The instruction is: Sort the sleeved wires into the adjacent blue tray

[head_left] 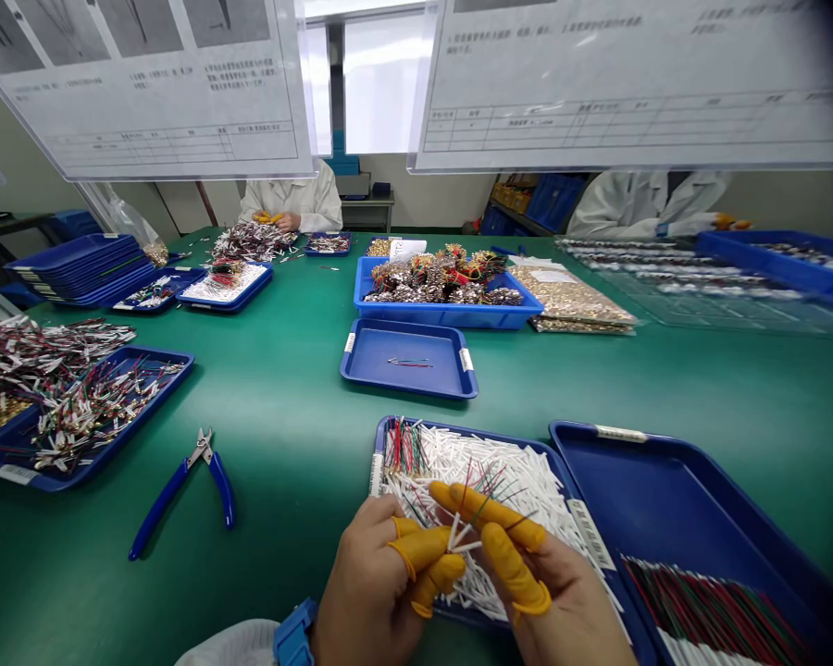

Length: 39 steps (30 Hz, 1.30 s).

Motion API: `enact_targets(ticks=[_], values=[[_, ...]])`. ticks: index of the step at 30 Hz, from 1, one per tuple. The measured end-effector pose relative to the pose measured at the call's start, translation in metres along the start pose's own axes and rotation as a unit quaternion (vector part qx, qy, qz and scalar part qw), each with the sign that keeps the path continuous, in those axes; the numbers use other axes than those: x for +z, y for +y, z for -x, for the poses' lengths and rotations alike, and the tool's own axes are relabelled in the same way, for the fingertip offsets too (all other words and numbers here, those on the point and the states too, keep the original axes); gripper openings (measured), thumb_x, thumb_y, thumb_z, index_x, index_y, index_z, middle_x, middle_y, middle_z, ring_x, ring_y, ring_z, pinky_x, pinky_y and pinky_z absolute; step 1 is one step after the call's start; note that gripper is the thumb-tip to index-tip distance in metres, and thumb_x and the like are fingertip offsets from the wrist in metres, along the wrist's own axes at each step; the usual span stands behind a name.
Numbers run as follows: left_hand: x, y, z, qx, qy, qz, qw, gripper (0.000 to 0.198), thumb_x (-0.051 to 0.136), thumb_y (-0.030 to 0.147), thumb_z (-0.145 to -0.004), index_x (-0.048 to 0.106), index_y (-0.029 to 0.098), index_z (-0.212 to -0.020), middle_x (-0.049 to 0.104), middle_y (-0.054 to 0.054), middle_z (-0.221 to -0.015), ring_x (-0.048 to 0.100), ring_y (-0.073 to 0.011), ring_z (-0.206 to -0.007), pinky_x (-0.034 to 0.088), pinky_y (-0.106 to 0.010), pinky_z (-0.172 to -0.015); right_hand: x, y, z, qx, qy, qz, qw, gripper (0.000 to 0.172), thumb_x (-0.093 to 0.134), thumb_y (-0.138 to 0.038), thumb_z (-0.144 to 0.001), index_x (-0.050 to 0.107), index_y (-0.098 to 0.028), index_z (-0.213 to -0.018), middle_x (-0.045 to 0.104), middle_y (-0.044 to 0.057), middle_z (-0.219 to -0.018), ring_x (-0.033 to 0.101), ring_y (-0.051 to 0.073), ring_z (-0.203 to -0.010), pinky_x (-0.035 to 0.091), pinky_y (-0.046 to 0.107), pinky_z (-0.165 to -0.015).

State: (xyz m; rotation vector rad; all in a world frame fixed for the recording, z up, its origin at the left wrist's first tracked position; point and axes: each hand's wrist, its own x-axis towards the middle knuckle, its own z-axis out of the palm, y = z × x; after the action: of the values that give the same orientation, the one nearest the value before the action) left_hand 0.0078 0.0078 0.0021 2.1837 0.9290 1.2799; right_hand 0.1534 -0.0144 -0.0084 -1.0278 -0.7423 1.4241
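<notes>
My left hand [389, 573], in yellow finger cots, pinches the lower end of a small wire assembly with white sleeves [453, 532]. Its thin red, green and dark wires fan upward. My right hand [534, 564], also in finger cots, has its thumb and fingers around those wires and sleeves; its exact contact is partly hidden. Both hands are over a blue tray [555, 453] full of loose white sleeves [520, 467]. A bundle of red and green wires [406, 449] lies at that tray's far left corner.
At right, a blue tray [625, 472] holds a row of sleeved wires [722, 610]. Blue-handled cutters [184, 490] lie at left, near a heaped wire tray [111, 407]. A shallow tray [409, 338] with a few wires sits ahead. Hanging sheets [180, 111] block the upper view; two co-workers sit opposite.
</notes>
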Motion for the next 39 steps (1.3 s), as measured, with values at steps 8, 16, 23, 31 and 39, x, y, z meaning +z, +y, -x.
enact_targets(ticks=[8, 16, 23, 31, 39], values=[[0.003, -0.004, 0.004, 0.013, -0.044, -0.051, 0.998, 0.032, 0.043, 0.022, -0.093, 0.057, 0.015, -0.065, 0.058, -0.007, -0.056, 0.049, -0.0182, -0.058, 0.04, -0.027, -0.049, 0.012, -0.007, 0.006, -0.015, 0.071, 0.094, 0.993, 0.021, 0.087, -0.038, -0.052, 0.08, -0.031, -0.071, 0.079, 0.003, -0.074, 0.073, 0.023, -0.07, 0.059, 0.028, -0.072], [0.006, -0.004, 0.008, 0.065, -0.07, -0.157, 0.983, 0.016, 0.048, 0.005, -0.069, 0.048, 0.018, -0.059, 0.057, -0.008, -0.057, 0.049, -0.0195, -0.058, 0.04, -0.028, -0.048, 0.006, -0.006, 0.003, -0.09, 0.068, 0.16, 0.981, 0.015, 0.082, -0.033, -0.062, 0.08, -0.029, -0.076, 0.077, 0.002, -0.074, 0.07, 0.021, -0.07, 0.058, 0.028, -0.072], [0.006, -0.003, 0.004, 0.108, -0.081, -0.14, 0.981, 0.023, 0.043, 0.007, -0.077, 0.046, 0.018, -0.057, 0.052, -0.004, -0.053, 0.044, -0.0161, -0.054, 0.033, -0.027, -0.046, -0.002, -0.005, 0.003, -0.099, 0.09, 0.176, 0.975, 0.012, 0.08, -0.034, -0.066, 0.075, -0.025, -0.072, 0.073, 0.001, -0.068, 0.066, 0.019, -0.064, 0.056, 0.024, -0.061], [0.0, 0.002, 0.002, 0.022, -0.069, -0.104, 0.992, 0.035, 0.054, 0.044, -0.085, 0.063, 0.014, -0.07, 0.057, -0.006, -0.057, 0.05, -0.0192, -0.058, 0.037, -0.028, -0.049, -0.002, -0.005, 0.005, -0.126, 0.057, 0.242, 0.96, 0.013, 0.074, -0.035, -0.072, 0.072, -0.022, -0.071, 0.067, 0.002, -0.065, 0.062, 0.019, -0.063, 0.053, 0.027, -0.06], [-0.001, -0.008, 0.009, 0.0, -0.145, -0.027, 0.989, 0.026, 0.046, 0.016, -0.09, 0.058, 0.017, -0.068, 0.051, -0.001, -0.057, 0.051, -0.013, -0.054, 0.036, -0.021, -0.047, 0.006, -0.014, 0.005, -0.178, 0.047, 0.225, 0.957, 0.009, 0.068, -0.027, -0.075, 0.069, -0.02, -0.07, 0.069, 0.003, -0.067, 0.063, 0.018, -0.062, 0.052, 0.027, -0.058]])
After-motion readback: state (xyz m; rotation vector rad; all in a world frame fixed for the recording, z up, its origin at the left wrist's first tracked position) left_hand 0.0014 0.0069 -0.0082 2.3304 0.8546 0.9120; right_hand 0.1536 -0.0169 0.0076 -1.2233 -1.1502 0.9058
